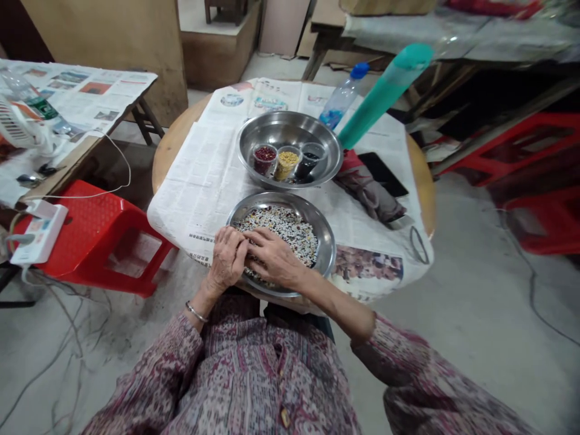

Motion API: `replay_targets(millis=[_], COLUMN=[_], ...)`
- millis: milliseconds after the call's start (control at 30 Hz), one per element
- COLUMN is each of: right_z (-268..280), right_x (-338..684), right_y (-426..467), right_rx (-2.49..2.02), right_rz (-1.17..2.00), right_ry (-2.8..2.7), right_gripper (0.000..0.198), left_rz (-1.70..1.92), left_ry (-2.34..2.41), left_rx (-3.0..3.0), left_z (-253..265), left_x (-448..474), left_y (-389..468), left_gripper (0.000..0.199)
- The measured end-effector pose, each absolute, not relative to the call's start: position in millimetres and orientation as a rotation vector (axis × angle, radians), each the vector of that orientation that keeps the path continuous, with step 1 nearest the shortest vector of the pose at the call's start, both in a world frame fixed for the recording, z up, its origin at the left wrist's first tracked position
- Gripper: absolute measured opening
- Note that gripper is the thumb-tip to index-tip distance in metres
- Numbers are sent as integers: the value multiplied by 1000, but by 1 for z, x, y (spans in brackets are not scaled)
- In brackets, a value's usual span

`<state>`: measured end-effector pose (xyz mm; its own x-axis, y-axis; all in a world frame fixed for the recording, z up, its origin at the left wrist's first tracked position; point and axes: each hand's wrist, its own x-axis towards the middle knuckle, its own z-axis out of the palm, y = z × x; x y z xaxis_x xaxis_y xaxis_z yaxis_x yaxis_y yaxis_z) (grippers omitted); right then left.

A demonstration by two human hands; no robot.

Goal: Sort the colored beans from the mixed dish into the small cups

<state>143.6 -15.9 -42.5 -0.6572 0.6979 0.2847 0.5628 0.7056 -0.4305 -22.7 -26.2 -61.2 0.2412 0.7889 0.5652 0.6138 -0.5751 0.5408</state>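
Note:
A steel bowl [327, 241] at the near side of the round table holds a mix of white grains [290, 232] with dark, red and yellow bits. My left hand [228, 257] is at its left rim, fingers curled together; whatever they hold is hidden. Over the grains, my right hand [276, 260] reaches left with fingers apart, their tips against my left hand. Just beyond, a larger steel basin [290, 121] contains three clear cups: one of red beans [264, 158], one of yellow kernels [287, 163] and one of black beans [310, 162].
Newspaper [194, 175] covers the round table. A bottle with a blue cap [342, 93], a green tube-like object [385, 96], a folded umbrella [371, 190] and a dark phone [383, 174] lie or stand right of the basin. A red stool [99, 235] stands left.

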Motion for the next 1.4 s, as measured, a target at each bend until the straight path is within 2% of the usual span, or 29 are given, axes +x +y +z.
replay_targets(millis=[133, 333, 500, 667, 833, 1067, 1267, 1400], right_z=[-48, -44, -39, -38, -43, -39, -44, -51], right_x=[140, 167, 206, 198, 171, 207, 212, 177], right_y=[1, 25, 1, -42, -27, 1, -40, -39], right_rx=[-912, -1171, -1301, -1049, -998, -1474, -1370, -1236], right_rz=[195, 99, 362, 579, 368, 63, 366, 550], right_ry=[-2630, -2660, -2507, -2553, -2692, -2434, -2394, -2363], right_gripper=[33, 21, 18, 29, 26, 24, 31, 28], left_rz=[1279, 1276, 1255, 1243, 1254, 1244, 1244, 1241], left_ry=[1315, 1289, 1291, 1293, 1293, 1298, 1292, 1298], left_rx=[2291, 2315, 2310, 2318, 2345, 2314, 2329, 2332], left_z=[-62, -60, -60, -61, -60, -60, -60, -60], left_x=[-23, -22, -22, -22, -21, -21, -21, -21], left_y=[-25, -24, -25, -25, -25, -25, -25, -26], left_gripper=[24, 25, 25, 25, 25, 26, 26, 25])
